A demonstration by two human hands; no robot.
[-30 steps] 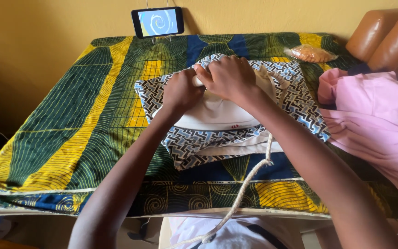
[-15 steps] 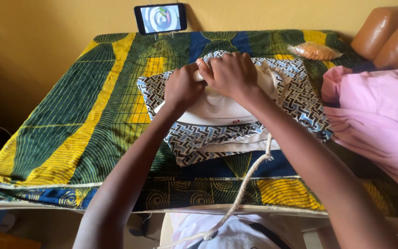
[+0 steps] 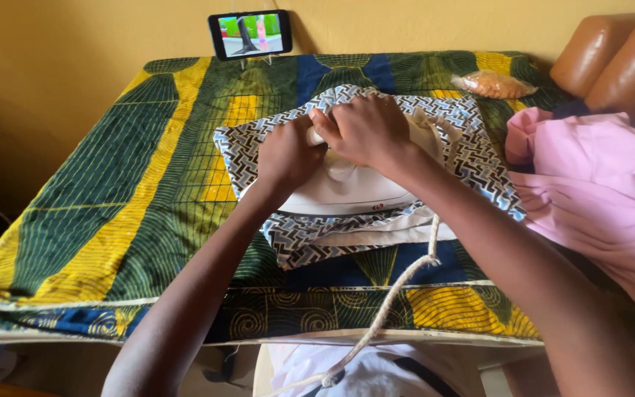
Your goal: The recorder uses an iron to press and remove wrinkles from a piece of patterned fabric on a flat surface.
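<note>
A white electric iron point(image 3: 347, 192) rests flat on a folded garment point(image 3: 472, 158) with a black, white and blue zigzag print, in the middle of the table. My right hand point(image 3: 365, 129) is closed over the top of the iron's handle. My left hand point(image 3: 288, 154) is curled against the handle's left end, touching my right hand. The handle itself is hidden under both hands. A braided white cord point(image 3: 398, 287) runs from the iron's rear down over the table's front edge.
A green, yellow and blue print cloth point(image 3: 148, 184) covers the table. A phone point(image 3: 251, 33) on a stand plays a video at the back edge. A clear bag of orange bits point(image 3: 495, 83) lies back right. Pink fabric point(image 3: 597, 184) is heaped on the right beside a brown padded seat point(image 3: 611, 62).
Both hands stay on the iron, which has barely shifted on the garment. The picture on the phone's screen has changed.
</note>
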